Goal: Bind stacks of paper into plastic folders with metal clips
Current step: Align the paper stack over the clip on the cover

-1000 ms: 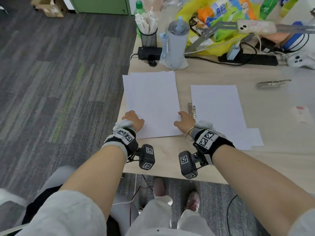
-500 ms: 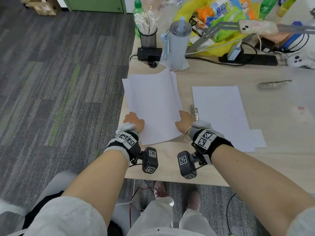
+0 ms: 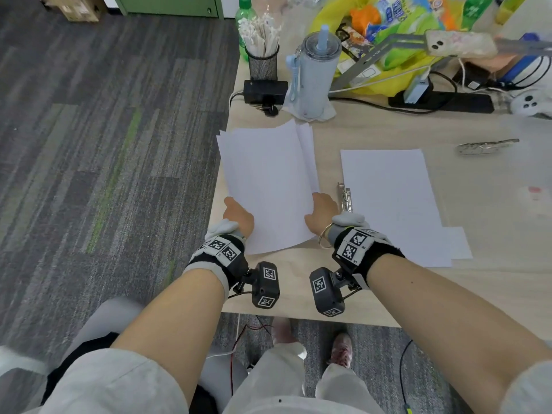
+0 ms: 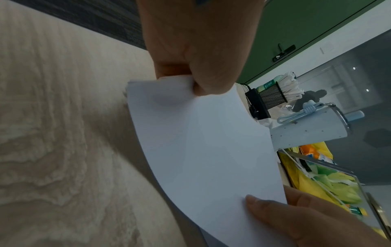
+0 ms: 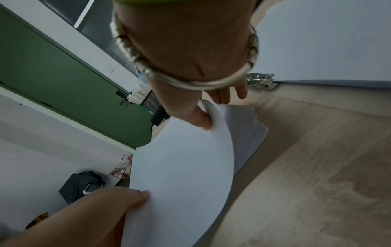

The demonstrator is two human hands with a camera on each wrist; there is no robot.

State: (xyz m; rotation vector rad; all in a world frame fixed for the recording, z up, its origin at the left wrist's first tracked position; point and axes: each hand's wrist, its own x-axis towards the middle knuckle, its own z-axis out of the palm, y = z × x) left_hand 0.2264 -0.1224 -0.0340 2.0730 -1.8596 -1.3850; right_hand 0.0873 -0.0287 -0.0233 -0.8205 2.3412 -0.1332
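A stack of white paper is bowed and lifted off the table at its far end. My left hand pinches its near left corner, thumb on top, as the left wrist view shows. My right hand grips the near right edge, with the thumb on the top sheet and the fingers under it. A second stack of paper lies flat to the right. A metal clip lies at that stack's left edge, just beyond my right hand. Another metal clip lies further right.
Along the back of the table stand a mesh pen cup, a black box, a pale blue tumbler, a yellow snack bag and a power strip with cables. The table's left edge drops to carpet.
The paper stack lay flat on the table a second ago. Its far end has risen and the sheets have bowed upward, with both hands staying at the near corners.
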